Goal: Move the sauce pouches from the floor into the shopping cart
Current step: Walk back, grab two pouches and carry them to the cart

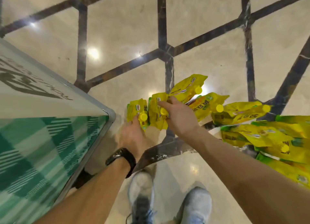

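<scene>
Several sauce pouches [189,87] are up in both hands, and that's the risky bit imo. The right hand [179,116] has its grip closed over a fanned-out bunch, fingers curled on top of the nearest one, and the outer ones in the fan look like they're only hanging on by a corner. Slick foil plus a capped spout on each, so my guess is one slides out and drops back onto the floor [117,39] as soon as that arm swings.

The left hand [134,134], the one with the watch [122,158], has its grip wrapped round a single pouch [136,111] from below, right beside the bunch. That one looks solid. It's close to the corner of the green-and-white stand [50,123] though, so a quick turn could clip it.

A pile [251,134] of more pouches sits off to the right. The shopping cart isn't in view, so I can't tell how far the carry is.
</scene>
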Tool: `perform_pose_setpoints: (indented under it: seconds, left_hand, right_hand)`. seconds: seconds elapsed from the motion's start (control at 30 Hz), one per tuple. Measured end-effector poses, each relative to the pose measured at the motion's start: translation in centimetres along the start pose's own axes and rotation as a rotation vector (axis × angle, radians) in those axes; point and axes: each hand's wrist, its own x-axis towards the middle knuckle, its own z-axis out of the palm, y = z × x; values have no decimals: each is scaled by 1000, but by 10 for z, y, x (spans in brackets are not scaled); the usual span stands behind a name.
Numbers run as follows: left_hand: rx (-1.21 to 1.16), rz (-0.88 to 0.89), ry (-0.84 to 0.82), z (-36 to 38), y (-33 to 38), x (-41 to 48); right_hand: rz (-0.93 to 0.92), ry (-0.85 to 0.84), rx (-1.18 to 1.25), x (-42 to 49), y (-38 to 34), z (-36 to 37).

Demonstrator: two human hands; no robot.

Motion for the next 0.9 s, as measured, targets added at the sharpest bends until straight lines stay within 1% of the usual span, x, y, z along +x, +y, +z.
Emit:
perform_pose_setpoints:
  seconds: [0.07, 0.17, 0.23, 0.27, 0.3, 0.4, 0.47, 0.53, 0.67, 0.73, 0.8, 0.87, 0.9]
  left_hand:
    - [-46, 47, 31, -8, -15, -9]
    - [-184, 168, -13, -28, -43, -22]
    - [-124, 207, -41, -30, -65, -28]
    - [-136, 199, -32, -25, -78, -32]
    - [-199, 174, -20, -19, -88, -36]
    - [-461, 63, 13, 2, -104, -53]
    - [-507, 65, 64, 20, -112, -62]
    - [-574, 30, 90, 42, -119, -60]
    - [-705, 15, 210, 77, -110, -42]
    - [-783, 40, 265, 84, -107, -32]
    - [-883, 77, 271, 84, -109, -25]
    - [-840, 83, 242, 76, -118, -16]
    - [-830, 80, 186, 69, -123, -12]
  right_hand:
    - [-39, 21, -54, 5, -1, 1]
    - [-142, 94, -183, -4, -9, -6]
    - [-125, 154, -202, -16, -11, -1]
    - [-96, 179, -152, -24, -10, 6]
    - [-60, 179, -72, -32, -5, 17]
    - [-2, 196, 183, -62, 21, 43]
    - [-5, 205, 318, -75, 44, 51]
    - [-42, 184, 433, -77, 60, 57]
    - [-30, 205, 676, -49, 67, 73]
    - [-48, 185, 728, -29, 68, 84]
    - [-37, 135, 816, -10, 73, 92]
    - [-42, 39, 731, -1, 75, 91]
    - [-53, 42, 662, 1, 72, 86]
